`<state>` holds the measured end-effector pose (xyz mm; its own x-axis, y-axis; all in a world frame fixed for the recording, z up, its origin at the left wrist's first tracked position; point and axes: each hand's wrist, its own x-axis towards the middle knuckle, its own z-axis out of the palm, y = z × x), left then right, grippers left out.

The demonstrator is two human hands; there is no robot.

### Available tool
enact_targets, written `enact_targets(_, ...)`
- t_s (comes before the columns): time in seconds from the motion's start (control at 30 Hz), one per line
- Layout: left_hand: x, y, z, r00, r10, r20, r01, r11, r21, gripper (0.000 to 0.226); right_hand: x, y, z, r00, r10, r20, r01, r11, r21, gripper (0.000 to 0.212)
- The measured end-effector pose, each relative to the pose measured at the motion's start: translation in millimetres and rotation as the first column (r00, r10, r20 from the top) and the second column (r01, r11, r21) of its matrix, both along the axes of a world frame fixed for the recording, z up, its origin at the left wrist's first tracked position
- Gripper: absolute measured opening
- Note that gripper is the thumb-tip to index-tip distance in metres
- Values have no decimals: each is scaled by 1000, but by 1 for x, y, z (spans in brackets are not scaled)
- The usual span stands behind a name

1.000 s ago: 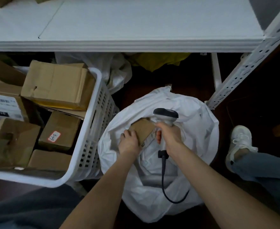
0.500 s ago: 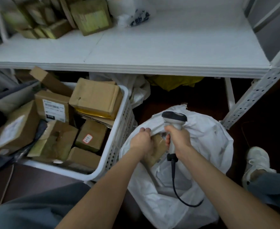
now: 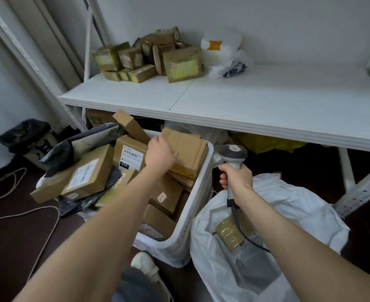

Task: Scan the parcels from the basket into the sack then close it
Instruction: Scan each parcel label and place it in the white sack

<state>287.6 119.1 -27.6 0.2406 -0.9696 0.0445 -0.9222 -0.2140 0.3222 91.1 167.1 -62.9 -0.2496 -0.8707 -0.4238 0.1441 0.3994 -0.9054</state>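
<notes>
Cardboard lies under the left hand (image 3: 161, 153): its fingers curl onto the top parcel (image 3: 188, 149) in the white basket (image 3: 196, 216). The right hand (image 3: 237, 178) grips the scanner (image 3: 233, 152) handle, just right of the basket rim. Below it stands the open white sack (image 3: 299, 214), with one taped parcel (image 3: 229, 235) inside.

My left arm (image 3: 105, 214) stretches forward and nearly straight, bare to the edge of view. My left hand (image 3: 161, 153) sits knuckles up, fingers curled over the near edge of a creased brown cardboard parcel (image 3: 188, 147). My right arm (image 3: 288, 232) reaches less far. My right hand (image 3: 237, 178) is wrapped round the handle of a grey handheld barcode scanner (image 3: 233, 152), held upright.
</notes>
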Motion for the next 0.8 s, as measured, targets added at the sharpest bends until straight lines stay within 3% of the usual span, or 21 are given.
enact_targets(0.2,27,-47,-18,998,51,-32,-49,997,60,78,19,-29,-27,988,19,156,-24,999,30,33)
enact_targets(0.3,30,-58,-20,996,91,-16,-90,995,45,60,23,-41,-31,975,43,217,-49,998,24,41)
enact_targets(0.47,26,-53,-13,940,31,-341,-65,994,-87,21,19,-42,-33,941,66,332,-78,997,24,30)
enact_targets(0.6,22,-30,-9,901,61,-430,-141,978,-157,19,11,-31,-23,939,114,324,-102,993,-56,19)
enact_targets(0.8,10,8,5,921,47,-386,-161,950,-268,5,-23,-7,10,977,110,181,-92,991,-101,22)
